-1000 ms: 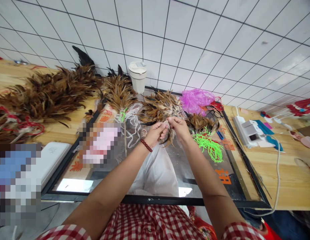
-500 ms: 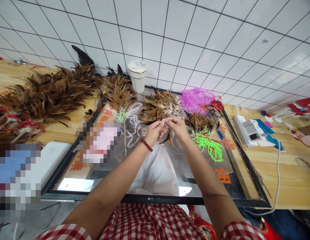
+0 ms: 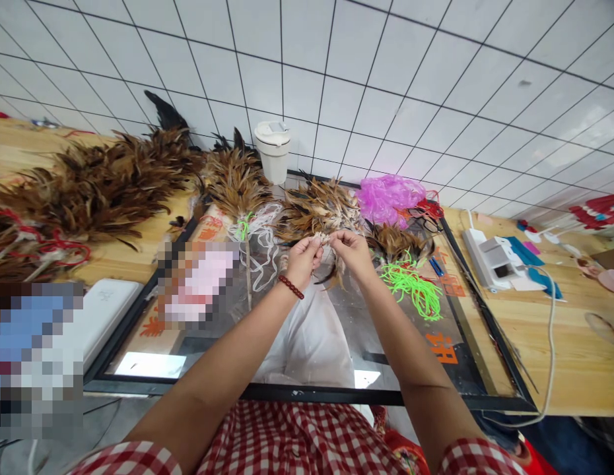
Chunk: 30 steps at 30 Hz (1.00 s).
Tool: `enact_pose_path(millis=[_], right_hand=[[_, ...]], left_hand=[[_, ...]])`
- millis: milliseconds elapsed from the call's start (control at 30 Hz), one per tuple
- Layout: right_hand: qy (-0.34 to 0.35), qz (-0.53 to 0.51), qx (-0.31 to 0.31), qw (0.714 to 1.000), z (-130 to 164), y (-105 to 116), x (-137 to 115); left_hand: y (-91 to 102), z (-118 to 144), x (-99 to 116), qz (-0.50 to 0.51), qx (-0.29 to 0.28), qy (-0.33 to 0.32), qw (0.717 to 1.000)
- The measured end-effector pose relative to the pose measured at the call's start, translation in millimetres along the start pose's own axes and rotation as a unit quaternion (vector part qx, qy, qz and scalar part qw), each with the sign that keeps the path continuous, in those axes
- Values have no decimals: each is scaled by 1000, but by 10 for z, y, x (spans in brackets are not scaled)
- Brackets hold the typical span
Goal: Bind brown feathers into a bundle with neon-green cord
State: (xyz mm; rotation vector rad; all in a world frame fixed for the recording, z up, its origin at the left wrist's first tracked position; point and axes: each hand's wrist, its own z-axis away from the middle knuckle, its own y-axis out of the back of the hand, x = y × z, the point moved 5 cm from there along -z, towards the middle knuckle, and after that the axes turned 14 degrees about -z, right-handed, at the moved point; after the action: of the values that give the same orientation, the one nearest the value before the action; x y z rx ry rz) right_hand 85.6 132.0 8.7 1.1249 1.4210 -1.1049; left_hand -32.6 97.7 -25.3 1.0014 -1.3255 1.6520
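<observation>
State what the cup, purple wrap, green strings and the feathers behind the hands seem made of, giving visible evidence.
Cup: probably hard plastic, low sheen; smooth, pale sides.
Purple wrap: likely thin plastic film, shiny; crumpled, partly see-through folds.
Green strings: possibly synthetic cord; vivid colour, thin loose strands, finish unclear.
Feathers: apparently natural plumage, slight gloss; brown pointed tips, paler bases.

Feather pile [image 3: 311,208] toward back of glass panel [image 3: 337,394], cup [image 3: 272,155] behind-left, plastic bag [image 3: 390,198] just right. Cord bundle [image 3: 416,293] front-right, power strip [image 3: 482,260] off past panel's right edge.
</observation>
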Motion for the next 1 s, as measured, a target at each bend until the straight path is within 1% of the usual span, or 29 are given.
enact_pose_path(millis=[100,167,267,367,433,667,833,900,1000], right_hand=[[-16,-34,-12,999,-3,-20,23],[-14,-45,-23,999,1,-42,30],[6,-43,-24,999,-2,-40,39],[36,-22,-10,999,-13,0,42],[48,-10,-6,999,-17,18,40],[25,3,-27,999,2,-6,44],[7,0,-53,999,37,-29,10],[16,-8,-68,998,58,-52,-23],[66,-12,-103,992,87,-97,-71]], left_hand=[[1,-3,2,4,2,-6,1000],[2,-6,1,2,3,-7,1000],[-6,-7,-3,-7,-11,-3,1000],[-28,-3,-13,-25,-37,4,999],[-35,-1,-19,-31,-42,6,999],[7,-16,-12,6,11,-4,1000],[13,-20,1,9,17,-8,1000],[14,-21,-1,5,20,-7,1000],[24,-28,-12,6,29,-1,1000]])
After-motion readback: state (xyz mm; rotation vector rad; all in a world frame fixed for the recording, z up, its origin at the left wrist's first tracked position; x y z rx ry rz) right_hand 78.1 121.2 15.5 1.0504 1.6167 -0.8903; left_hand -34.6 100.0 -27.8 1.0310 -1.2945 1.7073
